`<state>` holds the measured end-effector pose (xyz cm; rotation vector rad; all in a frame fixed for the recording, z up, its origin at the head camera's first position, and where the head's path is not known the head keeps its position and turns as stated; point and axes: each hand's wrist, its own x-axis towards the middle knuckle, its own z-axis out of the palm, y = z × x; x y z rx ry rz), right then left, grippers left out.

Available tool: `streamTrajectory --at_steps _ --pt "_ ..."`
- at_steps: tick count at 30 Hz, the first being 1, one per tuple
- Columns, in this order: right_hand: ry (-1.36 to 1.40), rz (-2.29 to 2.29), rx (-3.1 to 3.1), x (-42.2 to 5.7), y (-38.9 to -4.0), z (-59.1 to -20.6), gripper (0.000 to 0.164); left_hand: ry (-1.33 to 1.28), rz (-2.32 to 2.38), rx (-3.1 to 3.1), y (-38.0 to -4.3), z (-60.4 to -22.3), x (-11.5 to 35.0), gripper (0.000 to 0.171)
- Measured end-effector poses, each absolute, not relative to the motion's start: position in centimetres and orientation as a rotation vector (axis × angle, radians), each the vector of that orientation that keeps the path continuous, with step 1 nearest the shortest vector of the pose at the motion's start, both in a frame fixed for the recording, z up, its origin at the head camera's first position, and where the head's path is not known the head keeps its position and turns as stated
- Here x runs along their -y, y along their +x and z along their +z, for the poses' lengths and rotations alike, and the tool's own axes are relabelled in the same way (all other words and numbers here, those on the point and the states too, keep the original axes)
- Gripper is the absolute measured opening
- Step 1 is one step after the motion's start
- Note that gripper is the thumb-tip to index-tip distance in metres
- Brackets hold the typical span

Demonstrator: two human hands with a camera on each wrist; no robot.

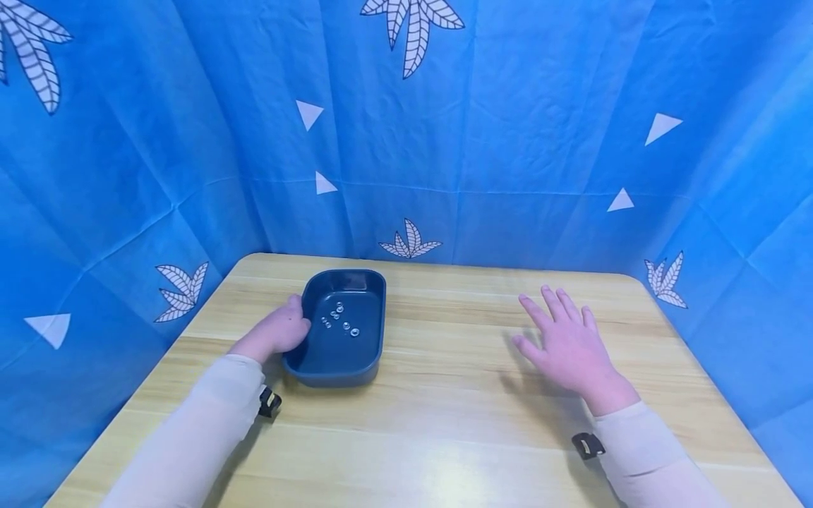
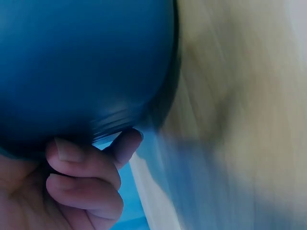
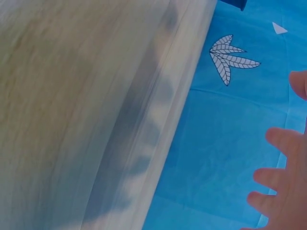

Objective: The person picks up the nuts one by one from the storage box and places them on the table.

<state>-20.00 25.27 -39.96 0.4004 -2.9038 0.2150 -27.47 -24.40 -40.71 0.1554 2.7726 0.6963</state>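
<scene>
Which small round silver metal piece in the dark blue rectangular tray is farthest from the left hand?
The rightmost and lowest silver piece in the head view; all others lie closer to the left hand.

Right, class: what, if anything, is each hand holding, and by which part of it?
The left hand holds the blue tray by its left side, at the rim. The right hand holds nothing.

No legible text, label, brand, number or sign in head or wrist views.
</scene>
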Motion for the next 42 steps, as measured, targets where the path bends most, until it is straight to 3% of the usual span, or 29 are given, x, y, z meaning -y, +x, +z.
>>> streamTrajectory --at_steps 11,25,42 --pt "0.406 0.21 2.906 -25.2 -19.8 -40.0 0.076 0.194 0.712 -2.755 -26.4 -40.8 21.7 0.066" --pt "0.418 0.22 2.893 -24.9 -19.8 -40.1 0.075 0.259 0.805 -2.767 -25.3 -41.2 19.0 0.054" --pt "0.429 0.252 2.886 -24.4 -19.4 -40.0 0.072 0.213 0.807 -2.741 -23.7 -41.0 15.8 0.065"
